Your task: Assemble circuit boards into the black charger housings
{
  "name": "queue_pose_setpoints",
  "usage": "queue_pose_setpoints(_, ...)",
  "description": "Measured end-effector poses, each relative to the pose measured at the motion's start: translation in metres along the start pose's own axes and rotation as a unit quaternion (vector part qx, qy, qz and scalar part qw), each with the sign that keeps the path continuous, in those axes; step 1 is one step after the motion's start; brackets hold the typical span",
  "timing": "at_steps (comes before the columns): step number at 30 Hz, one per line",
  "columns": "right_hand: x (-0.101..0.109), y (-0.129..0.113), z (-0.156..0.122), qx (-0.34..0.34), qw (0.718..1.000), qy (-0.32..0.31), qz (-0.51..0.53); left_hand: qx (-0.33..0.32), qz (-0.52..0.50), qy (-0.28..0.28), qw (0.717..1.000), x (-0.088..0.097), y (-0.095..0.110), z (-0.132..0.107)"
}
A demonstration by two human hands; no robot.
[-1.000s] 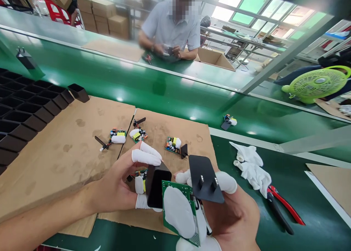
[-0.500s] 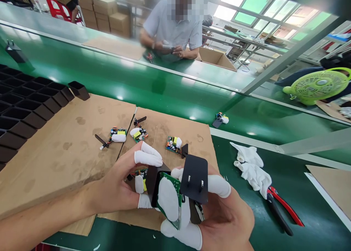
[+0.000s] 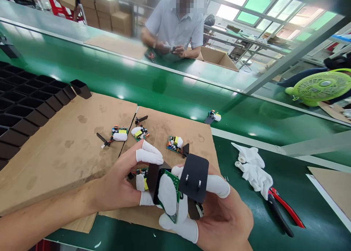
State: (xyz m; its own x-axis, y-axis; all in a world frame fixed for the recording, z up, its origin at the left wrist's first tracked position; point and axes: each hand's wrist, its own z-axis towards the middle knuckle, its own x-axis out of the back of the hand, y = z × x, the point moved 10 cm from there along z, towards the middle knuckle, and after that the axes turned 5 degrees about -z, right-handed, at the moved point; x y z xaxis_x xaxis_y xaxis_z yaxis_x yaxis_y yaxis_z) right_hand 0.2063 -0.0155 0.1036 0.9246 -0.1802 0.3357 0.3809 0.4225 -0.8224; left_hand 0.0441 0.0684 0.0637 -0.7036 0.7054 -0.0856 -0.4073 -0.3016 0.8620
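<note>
My left hand [image 3: 124,181], with white finger cots, grips a black plastic housing [image 3: 153,178] by its open end. My right hand [image 3: 219,214], also in finger cots, holds a green circuit board [image 3: 175,192] joined to a black plug cover [image 3: 195,178] with two metal prongs. The board's edge sits inside the mouth of the housing. Both hands are above the front edge of a cardboard sheet [image 3: 170,134].
Three loose circuit boards [image 3: 118,133] lie on the cardboard. Another board [image 3: 213,117] rides the green conveyor. Black housings [image 3: 24,104] fill a tray at left. White gloves [image 3: 253,167] and red-handled cutters [image 3: 285,210] lie right. A person [image 3: 175,27] works opposite; a green fan [image 3: 319,87] stands far right.
My right hand has swung the board and plug cover left and turned them, bringing the board's edge into the housing held by my left hand. The board on the conveyor has drifted left.
</note>
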Motion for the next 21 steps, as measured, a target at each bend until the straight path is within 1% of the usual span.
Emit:
queue_pose_setpoints(5,-0.001,-0.002,0.002,0.015,1.000,-0.006,-0.017,-0.006,0.002,-0.001,1.000,0.000,0.002,0.000)
queue_pose_setpoints(11,-0.010,-0.009,0.007,0.041,0.998,-0.043,-0.004,-0.006,0.021,0.006,1.000,0.001,0.002,0.000)
queue_pose_setpoints(21,-0.011,-0.010,0.011,0.027,0.998,-0.045,-0.020,0.006,0.024,0.022,0.999,0.004,-0.003,-0.001)
